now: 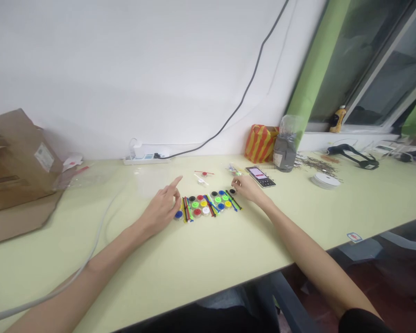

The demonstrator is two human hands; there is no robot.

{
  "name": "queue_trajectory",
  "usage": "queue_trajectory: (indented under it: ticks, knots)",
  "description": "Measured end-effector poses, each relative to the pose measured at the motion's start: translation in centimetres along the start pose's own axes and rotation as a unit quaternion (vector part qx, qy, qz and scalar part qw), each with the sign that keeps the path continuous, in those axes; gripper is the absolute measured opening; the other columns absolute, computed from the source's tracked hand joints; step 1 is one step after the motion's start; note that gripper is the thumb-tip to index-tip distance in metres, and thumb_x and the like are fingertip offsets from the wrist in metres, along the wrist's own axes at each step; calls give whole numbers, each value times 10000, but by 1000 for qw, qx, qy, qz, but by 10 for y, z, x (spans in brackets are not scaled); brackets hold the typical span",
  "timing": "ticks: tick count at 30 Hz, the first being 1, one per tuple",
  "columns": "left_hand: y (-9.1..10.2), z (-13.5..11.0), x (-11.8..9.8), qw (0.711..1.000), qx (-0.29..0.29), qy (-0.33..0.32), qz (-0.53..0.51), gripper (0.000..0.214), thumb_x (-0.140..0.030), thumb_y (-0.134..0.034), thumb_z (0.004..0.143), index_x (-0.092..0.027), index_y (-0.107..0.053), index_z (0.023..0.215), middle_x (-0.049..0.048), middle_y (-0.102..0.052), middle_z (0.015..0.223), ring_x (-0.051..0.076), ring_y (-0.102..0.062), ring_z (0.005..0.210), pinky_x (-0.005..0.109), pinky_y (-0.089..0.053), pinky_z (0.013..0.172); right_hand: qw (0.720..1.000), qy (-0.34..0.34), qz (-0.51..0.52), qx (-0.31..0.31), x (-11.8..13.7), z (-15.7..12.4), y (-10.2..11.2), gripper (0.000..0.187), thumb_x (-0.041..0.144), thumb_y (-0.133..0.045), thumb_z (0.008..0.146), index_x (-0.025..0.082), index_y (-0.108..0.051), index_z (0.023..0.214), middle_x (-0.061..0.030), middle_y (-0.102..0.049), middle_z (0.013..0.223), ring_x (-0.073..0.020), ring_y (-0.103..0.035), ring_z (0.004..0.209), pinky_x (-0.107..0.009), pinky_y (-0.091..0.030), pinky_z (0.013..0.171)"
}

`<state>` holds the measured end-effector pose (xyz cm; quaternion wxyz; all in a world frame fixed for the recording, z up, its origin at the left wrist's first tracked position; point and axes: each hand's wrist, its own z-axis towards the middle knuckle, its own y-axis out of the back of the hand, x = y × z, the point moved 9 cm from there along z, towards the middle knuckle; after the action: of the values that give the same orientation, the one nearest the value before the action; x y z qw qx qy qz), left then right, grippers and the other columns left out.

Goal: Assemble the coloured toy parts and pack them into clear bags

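A cluster of small coloured round discs (208,204) and thin coloured sticks (186,209) lies on the pale green table (201,268). My left hand (162,208) rests at the cluster's left end, index finger stretched out, fingers apart, next to a blue disc (178,214). My right hand (247,188) is at the cluster's right end with its fingertips pinched at a black disc (232,190). A white disc with a red stick (203,175) lies just behind the cluster.
A phone (260,176) lies right of my right hand. Behind it stand a striped orange bag (260,142) and a clear bag of grey material (284,150). A power strip (147,158), cardboard box (17,162), white round roll (326,179) and grey cable (100,231) are also on the table.
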<state>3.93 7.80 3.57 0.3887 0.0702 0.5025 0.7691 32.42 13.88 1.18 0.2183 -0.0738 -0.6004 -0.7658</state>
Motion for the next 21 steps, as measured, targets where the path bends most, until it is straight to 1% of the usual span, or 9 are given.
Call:
queue_trajectory:
  ticks: [5,9,12,15,18,21]
  knots:
    - [-1,-1,2,1000,2,4,-1,615,-285,-393,1007,-176,-180,1573,52,-638,970,236,-585,924,409,-447,940,999,-21,6,27,-1,-3,-7,198,148,-496,900,162,-692,926,-116,-731,977,-201,-646,857,-273,-392,706]
    - [0,-1,1,1000,3,5,0,622,-283,-391,1010,-190,-161,1580,51,-636,978,241,-589,952,410,-444,949,999,-26,8,28,-1,-4,-7,203,153,-488,904,174,-688,931,-103,-734,934,-203,-647,840,-274,-394,699]
    - [3,0,-1,1000,-1,7,3,621,-280,-393,1009,-192,-170,1581,54,-635,981,245,-589,971,414,-443,954,999,-29,7,20,-3,-4,-5,201,140,-487,892,179,-684,893,-96,-732,875,-211,-647,817,-283,-401,706]
    - [6,0,-1,1000,-7,10,4,617,-274,-396,1006,-193,-181,1579,54,-631,984,241,-589,965,413,-445,956,999,-19,25,-9,-2,-3,0,215,132,-473,895,181,-683,894,-91,-729,862,-206,-643,787,-287,-415,712]
    - [6,0,1,1000,-10,13,3,616,-262,-397,1006,-194,-184,1579,56,-628,986,237,-591,969,413,-445,957,997,19,59,-41,13,-1,3,221,143,-470,918,171,-685,965,-90,-729,920,-195,-642,819,-284,-429,740]
    - [6,-1,4,1000,-13,17,2,617,-252,-398,1006,-196,-182,1581,59,-625,983,238,-596,980,412,-444,958,994,77,69,-34,42,4,-4,208,195,-504,948,172,-687,1042,-77,-719,955,-183,-638,859,-280,-434,780]
